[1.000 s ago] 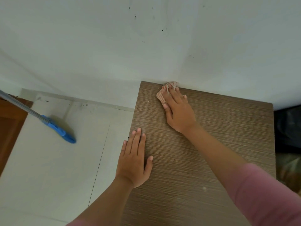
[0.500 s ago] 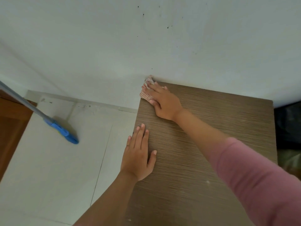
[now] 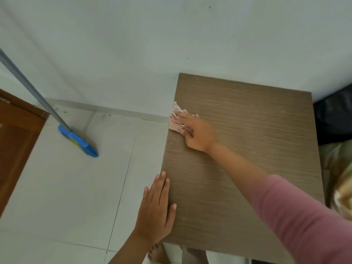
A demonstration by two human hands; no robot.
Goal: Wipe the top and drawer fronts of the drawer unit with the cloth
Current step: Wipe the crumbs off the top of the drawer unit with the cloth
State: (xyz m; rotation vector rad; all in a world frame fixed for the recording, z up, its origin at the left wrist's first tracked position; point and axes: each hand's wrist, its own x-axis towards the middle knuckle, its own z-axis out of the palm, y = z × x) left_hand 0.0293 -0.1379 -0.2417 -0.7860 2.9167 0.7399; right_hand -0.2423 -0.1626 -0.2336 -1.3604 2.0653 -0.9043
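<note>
— Both hands are on the unit [image 3: 247, 149]. Her right hand [image 3: 198, 133] lies spread over the cloth [image 3: 176, 121], pressing it flat onto the wood-grain top.

— Whereabouts on the top?

— At the left edge, a little way short of the back corner. A bit of the cloth, red and white stripes, sticks out past the edge over the floor [image 3: 66, 187].

— Is she gripping it?

— Not bunched in a fist, no. Fingers are stretched across it, with the thumb tucked against its near side.

— And the left hand [image 3: 155, 212]?

— Flat, palm down, fingers straight and close together, holding nothing. It sits at the near left corner, half on the top and half hanging past the edge.

— Can you see the drawers?

— Not from this angle, only the top.

— Anything else about?

— A blue mop [image 3: 78, 142] leans on the pale tiles to the left, its grey pole running up toward the wall [image 3: 133, 44]. A brown door [image 3: 17, 141] stands beyond it. Her right arm wears a pink sleeve [image 3: 297, 216].
</note>
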